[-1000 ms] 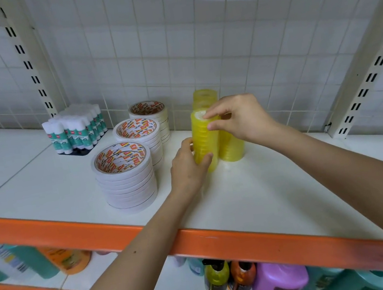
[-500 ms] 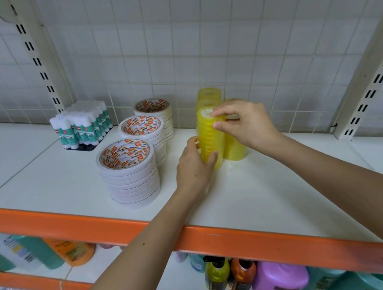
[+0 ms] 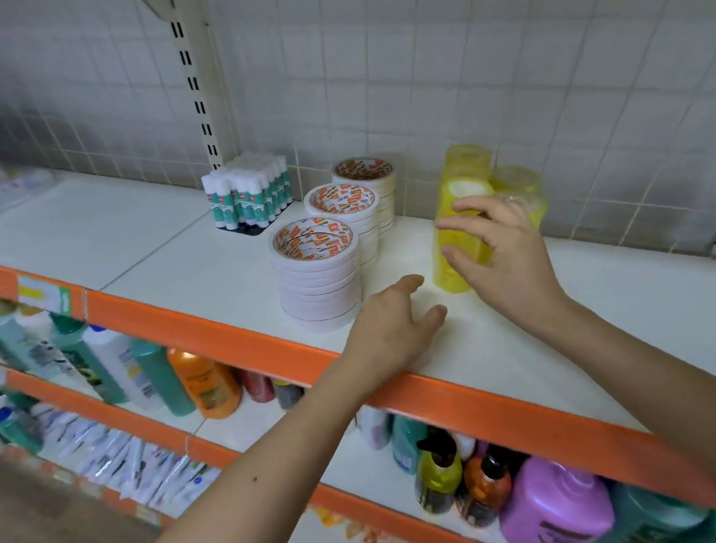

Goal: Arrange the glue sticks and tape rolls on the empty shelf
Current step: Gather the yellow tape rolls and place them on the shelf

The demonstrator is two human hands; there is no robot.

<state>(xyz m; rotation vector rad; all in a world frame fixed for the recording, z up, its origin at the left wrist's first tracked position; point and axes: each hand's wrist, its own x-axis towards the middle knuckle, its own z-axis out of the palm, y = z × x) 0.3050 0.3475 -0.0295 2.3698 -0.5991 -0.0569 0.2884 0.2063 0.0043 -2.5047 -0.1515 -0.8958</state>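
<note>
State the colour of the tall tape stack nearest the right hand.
The tape stack is yellow; head view.

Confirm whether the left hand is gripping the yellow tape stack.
No, the left hand rests open on the shelf, apart from the yellow tape stack.

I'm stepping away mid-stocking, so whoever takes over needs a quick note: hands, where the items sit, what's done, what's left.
Left hand: open, holds nothing, over the front edge of the shelf.
Right hand: open, fingers spread by the front yellow tape stack; contact unclear.
Placed: glue sticks upright at the back wall; three white tape stacks in a diagonal row beside them; rear yellow tape stacks by the wall.
Done: all of these stand on the shelf.
Left: no unstocked items in view; probably just check that the yellow stacks stand straight.
</note>
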